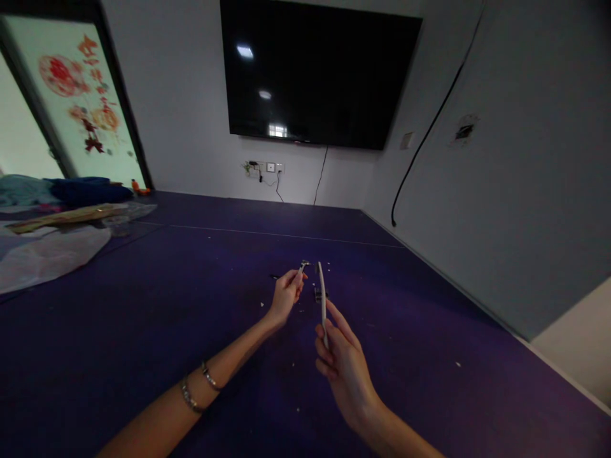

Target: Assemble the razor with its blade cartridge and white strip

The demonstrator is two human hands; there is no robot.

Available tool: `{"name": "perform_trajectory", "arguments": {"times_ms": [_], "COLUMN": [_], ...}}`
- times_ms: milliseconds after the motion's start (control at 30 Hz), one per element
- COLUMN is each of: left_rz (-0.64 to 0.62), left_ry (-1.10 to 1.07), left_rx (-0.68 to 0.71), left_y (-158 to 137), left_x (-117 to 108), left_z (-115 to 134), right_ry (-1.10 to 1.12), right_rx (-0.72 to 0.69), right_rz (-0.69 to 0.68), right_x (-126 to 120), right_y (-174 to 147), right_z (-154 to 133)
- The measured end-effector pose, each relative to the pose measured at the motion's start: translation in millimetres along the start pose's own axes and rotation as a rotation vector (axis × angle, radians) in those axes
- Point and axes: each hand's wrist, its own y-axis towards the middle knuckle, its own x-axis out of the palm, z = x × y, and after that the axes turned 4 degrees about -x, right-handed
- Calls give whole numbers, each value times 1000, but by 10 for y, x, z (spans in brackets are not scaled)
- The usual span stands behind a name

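Note:
My right hand (342, 367) is closed around a long white toothbrush (323, 302), which stands nearly upright with its dark-looking bristles turned left. Pinched in my left hand (285, 296) is a small pale piece with a metallic-looking end (303, 266); its exact kind cannot be made out. That end is close to the bristles, and a narrow gap seems to separate them. Behind the toothbrush, a small dark object (317, 295) lies on the purple surface (229, 356), partly hidden. Another thin dark item (274, 277) rests just left of my left hand.
Small white bits (262, 305) are scattered over the surface. Plastic sheeting (57, 254) and dark blue cloth (90, 189) lie at the far left. A black cable (424, 137) hangs along the right wall, and a television (319, 76) is on the wall ahead.

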Motion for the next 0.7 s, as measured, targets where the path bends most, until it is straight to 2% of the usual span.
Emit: {"name": "perform_trajectory", "arguments": {"times_ms": [200, 400, 567, 700], "left_rz": [-49, -339, -425, -534], "left_ry": [-146, -333, -395, -404], "left_rx": [-84, -235, -271, -256], "left_y": [24, -34, -47, -34], "left_x": [-29, -36, -47, -65], "left_z": [-13, 81, 145, 170], "right_ry": [-41, -313, -758, -1023], "right_rx": [-327, -496, -460, -407], "right_rz": [-11, -7, -146, -247], "right_x": [-48, -370, -700, -826], "right_y": [415, 931, 1095, 1092], "right_z": [-392, -708, -920, -1099]}}
